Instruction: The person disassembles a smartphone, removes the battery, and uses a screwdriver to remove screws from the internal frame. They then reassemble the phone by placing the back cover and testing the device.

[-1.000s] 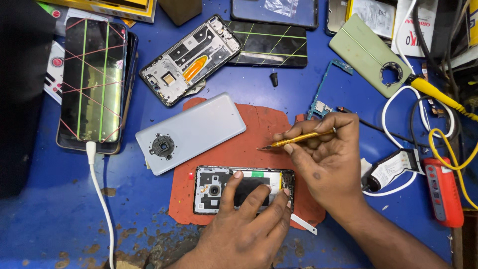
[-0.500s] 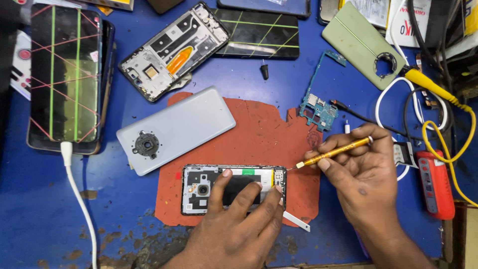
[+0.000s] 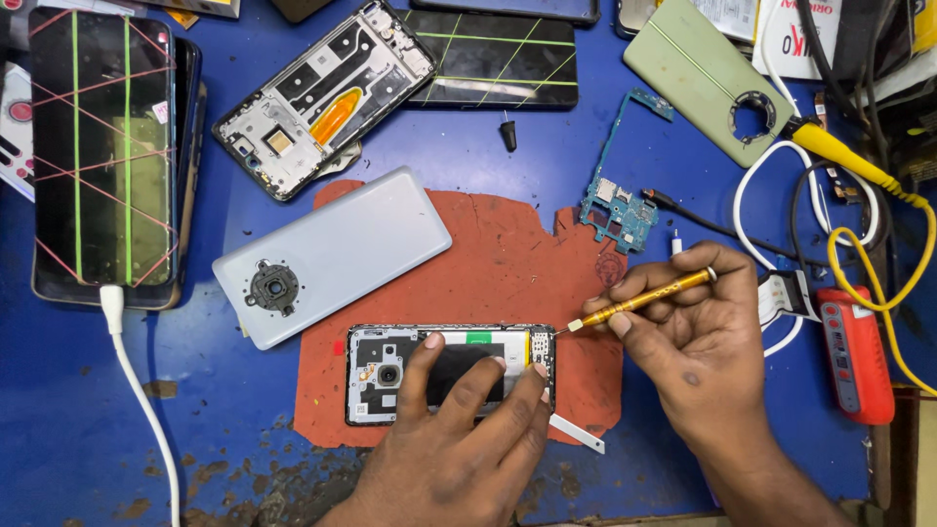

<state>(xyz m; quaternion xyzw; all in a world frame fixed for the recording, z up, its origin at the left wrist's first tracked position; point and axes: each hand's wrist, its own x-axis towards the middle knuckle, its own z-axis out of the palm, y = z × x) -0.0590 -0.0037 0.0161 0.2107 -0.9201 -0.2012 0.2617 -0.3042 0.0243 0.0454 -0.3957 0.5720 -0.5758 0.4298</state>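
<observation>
Down on the red mat (image 3: 508, 254), near its front edge: opened phone (image 3: 376, 376), back off, camera end to the left, insides showing. Left hand (image 3: 459, 439) laid over it from the near side, fingers spread flat across the dark middle, pressing rather than grasping, nothing closed inside the palm. Right hand (image 3: 698, 342) pinched narrow around a yellow screwdriver (image 3: 644, 298), thumb and forefinger close to the front of the shaft, tip at the phone's top right corner; cannot tell whether it is seated in a screw or only touching the edge.

Probably best done so: hold the phone flat with even pressure, away from the loose parts inside. Bring the shaft more upright over the corner before turning, since at this low slant a tip would likely slip out. Turn with fingertips only, wrist resting on the mat. Watch the white strip (image 3: 576, 434) just beyond the phone's near right corner, and mind any small screw rolling off onto the blue table (image 3: 88, 439).

Around the work: grey back cover (image 3: 342, 249) lying just above the phone, half on the mat; small circuit board (image 3: 620, 205) beyond the mat's far right corner; bare phone frame (image 3: 322, 93) farther back; banded phone (image 3: 102, 146) at far left with a white cable (image 3: 137, 390) plugged in.
</observation>
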